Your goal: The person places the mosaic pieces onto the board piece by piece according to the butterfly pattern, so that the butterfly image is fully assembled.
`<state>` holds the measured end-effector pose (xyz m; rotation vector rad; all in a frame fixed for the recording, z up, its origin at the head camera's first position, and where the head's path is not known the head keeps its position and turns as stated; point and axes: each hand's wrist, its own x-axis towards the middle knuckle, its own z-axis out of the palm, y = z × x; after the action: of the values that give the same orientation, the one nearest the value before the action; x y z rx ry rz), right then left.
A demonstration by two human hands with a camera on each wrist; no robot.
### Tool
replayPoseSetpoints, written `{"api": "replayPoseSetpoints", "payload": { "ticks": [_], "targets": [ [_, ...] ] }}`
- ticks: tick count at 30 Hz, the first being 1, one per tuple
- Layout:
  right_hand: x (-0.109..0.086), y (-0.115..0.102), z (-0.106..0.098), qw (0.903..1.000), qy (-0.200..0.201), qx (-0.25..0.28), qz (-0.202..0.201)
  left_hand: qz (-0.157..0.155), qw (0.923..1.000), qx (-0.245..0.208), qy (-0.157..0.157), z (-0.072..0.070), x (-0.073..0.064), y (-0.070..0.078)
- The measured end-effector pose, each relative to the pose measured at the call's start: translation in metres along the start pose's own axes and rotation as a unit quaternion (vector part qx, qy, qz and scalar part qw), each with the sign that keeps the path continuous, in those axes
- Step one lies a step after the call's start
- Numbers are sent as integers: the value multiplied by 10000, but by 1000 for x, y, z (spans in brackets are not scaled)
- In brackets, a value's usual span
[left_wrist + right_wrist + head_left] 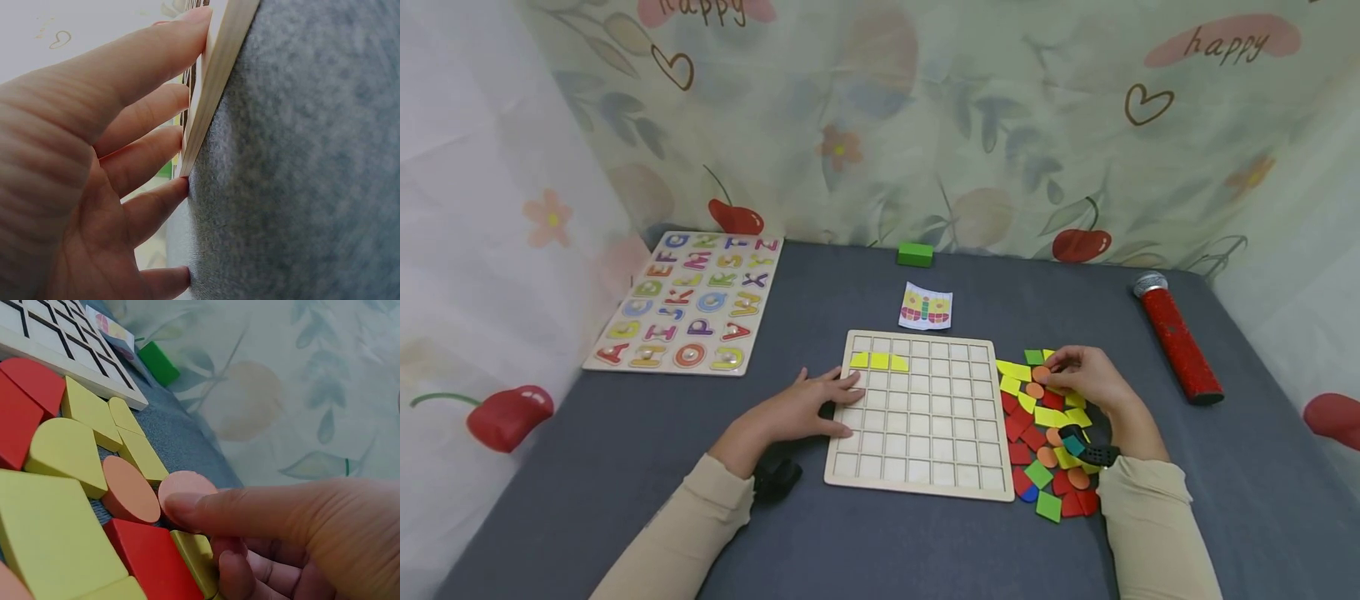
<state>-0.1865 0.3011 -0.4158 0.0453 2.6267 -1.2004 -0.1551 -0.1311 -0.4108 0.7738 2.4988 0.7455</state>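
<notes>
A pale wooden grid board (925,493) lies in the middle of the table, with three yellow pieces (879,361) in its upper left cells. My left hand (801,407) rests on the board's left edge, fingers spread and mostly straight; in the left wrist view the thumb and some fingertips touch the wooden rim (215,81). Beside the board's right edge lies a pile of flat red, yellow, green and orange pieces. At its far end my right hand (1093,379) pinches an orange disc (181,484), thumb on its face. The fingers behind the disc are partly hidden.
A butterfly pattern card (925,307) lies behind the board, with a green block (915,255) farther back. An alphabet puzzle board (685,304) is at the left rear. A red microphone (1180,342) lies at the right. Fabric walls stand behind and on both sides.
</notes>
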Motion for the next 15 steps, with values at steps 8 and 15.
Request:
{"api": "replayPoseSetpoints", "payload": {
  "ticks": [8, 15],
  "targets": [
    [4, -3, -1, 9986, 80, 525, 81, -4, 10000, -4, -23, 0, 0, 0],
    [7, -22, 7, 9964, -112, 805, -248, 32, 10000, -11, -32, 0, 1, 0]
  ]
}}
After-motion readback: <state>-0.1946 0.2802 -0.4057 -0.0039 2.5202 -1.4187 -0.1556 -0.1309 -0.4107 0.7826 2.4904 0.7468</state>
